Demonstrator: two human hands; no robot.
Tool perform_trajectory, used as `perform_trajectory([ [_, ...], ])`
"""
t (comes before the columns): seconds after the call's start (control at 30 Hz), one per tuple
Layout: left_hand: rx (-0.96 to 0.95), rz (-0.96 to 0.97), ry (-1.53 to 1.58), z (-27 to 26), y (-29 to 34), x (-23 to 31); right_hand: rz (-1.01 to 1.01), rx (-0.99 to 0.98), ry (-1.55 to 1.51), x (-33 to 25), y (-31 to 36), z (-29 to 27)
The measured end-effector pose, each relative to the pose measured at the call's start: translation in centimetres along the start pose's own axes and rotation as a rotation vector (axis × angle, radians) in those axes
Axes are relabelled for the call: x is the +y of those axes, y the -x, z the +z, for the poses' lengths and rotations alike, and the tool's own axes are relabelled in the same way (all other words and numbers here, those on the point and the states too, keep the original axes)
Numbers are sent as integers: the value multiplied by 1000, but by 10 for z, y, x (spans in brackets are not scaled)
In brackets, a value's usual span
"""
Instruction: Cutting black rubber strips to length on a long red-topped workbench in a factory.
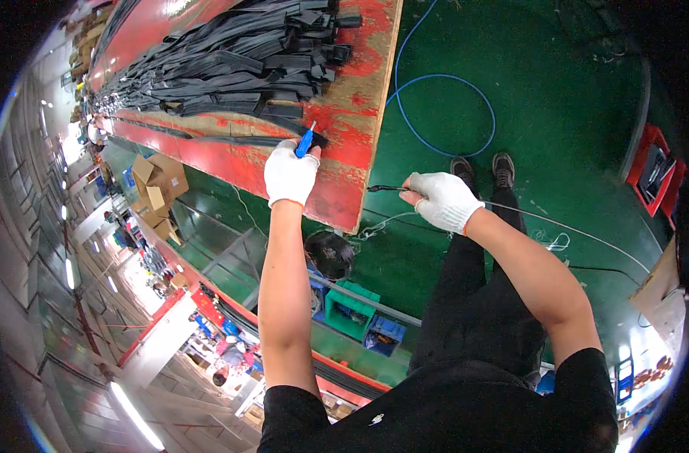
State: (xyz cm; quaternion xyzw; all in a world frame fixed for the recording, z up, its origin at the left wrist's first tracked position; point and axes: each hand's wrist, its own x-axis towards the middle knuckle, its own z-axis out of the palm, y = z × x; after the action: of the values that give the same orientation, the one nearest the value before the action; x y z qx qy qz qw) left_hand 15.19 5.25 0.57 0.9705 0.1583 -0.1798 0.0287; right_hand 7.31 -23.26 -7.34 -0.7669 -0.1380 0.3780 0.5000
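Note:
White knit gloves cover both my hands. My left hand [293, 170] is closed round a small blue tool [305, 142] with a thin metal tip, over the red worn tabletop [337, 177]. Just beyond its fingers lies the dark end of a flat black strip [231, 140]. Out past the table's right edge, my right hand [439, 198] pinches a thin black cord-like piece [386, 188] with a thicker dark end pointing at the table. A thin grey cable [567, 226] trails behind that wrist; whether it joins the piece is hidden by the glove.
Many flat black strips [246, 72] lie bundled along the table. A blue hose [492, 113] loops on the green floor. Green [348, 306] and blue [384, 332] crates stand below, near a round black object [329, 255]. A red bin [650, 170] sits right; cardboard boxes [159, 185] left.

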Motion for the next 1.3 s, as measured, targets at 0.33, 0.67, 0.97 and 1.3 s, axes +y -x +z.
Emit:
perform_trajectory([
  [0.33, 25, -77, -141, 1, 8, 24, -30, -13, 6, 2, 4, 7],
  [0.67, 35, -108, 18, 6, 7, 13, -2, -24, -18, -7, 8, -6],
  [0.97, -28, -42, 123, 11, -3, -7, -63, 40, -21, -2, 6, -5],
  [1.3, -39, -15, 96, 1, -3, 1, -60, 31, -24, 3, 4, -2],
])
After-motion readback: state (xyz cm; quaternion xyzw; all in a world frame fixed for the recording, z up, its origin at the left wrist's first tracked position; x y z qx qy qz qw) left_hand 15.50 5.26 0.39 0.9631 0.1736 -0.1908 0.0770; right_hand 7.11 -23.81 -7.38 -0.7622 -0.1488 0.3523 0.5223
